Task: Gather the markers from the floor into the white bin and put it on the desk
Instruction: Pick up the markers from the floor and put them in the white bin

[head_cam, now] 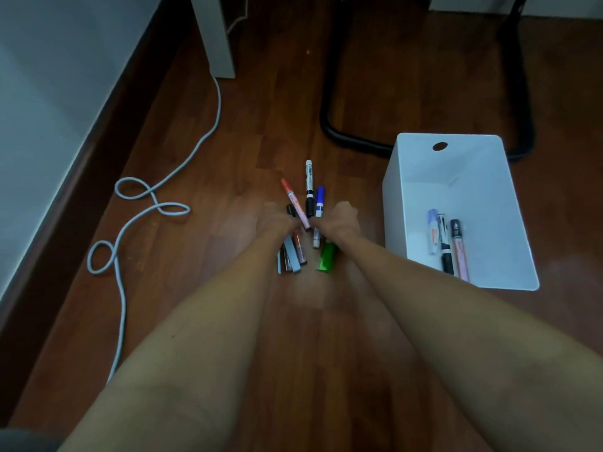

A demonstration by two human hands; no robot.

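Note:
A bunch of markers lies on the wooden floor, gathered between my two hands. My left hand closes around the bunch from the left and my right hand from the right. A red marker, a black-and-white one and a blue one stick out beyond my fingers. Grey and brown marker ends and a green marker stick out toward me. The white bin stands open on the floor to the right, with three markers inside it.
A white cable loops over the floor on the left, beside a dark skirting board and wall. A white desk leg stands at the back. Black chair-frame tubing curves behind the bin.

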